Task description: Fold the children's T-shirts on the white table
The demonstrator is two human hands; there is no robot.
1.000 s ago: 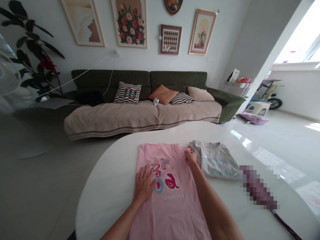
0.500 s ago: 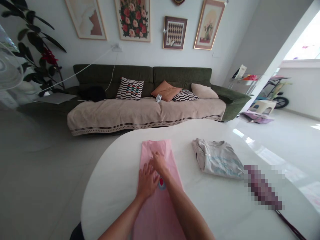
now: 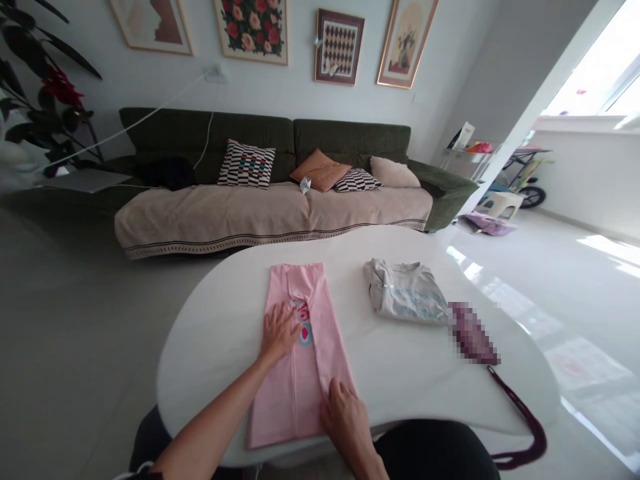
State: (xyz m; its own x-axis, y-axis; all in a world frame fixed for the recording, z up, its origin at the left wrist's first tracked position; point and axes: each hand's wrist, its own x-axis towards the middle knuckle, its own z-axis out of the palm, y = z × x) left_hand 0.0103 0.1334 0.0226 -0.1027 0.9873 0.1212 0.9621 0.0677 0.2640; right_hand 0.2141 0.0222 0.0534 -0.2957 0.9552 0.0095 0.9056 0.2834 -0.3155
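A pink folded garment lies lengthwise on the white table, reaching almost to the near edge. Its sides are turned in, and a blue, white and red print shows in the gap between them. My left hand rests flat on its upper left part, fingers spread beside the print. At the lower right edge, my right hand is closed with its fingers curled on the pink cloth; the fingertips are partly hidden. A folded grey shirt with pale blue lettering sits to the right, apart from both hands.
The rounded white table carries a blurred-out maroon item with a dark strap hanging past the near edge. My dark-clothed knee is below the front edge. A green sofa with cushions stands beyond.
My right hand has moved from the top of the pink garment down to its lower right edge. My left hand stays on the upper part, and the view has shifted, showing the garment's near end.
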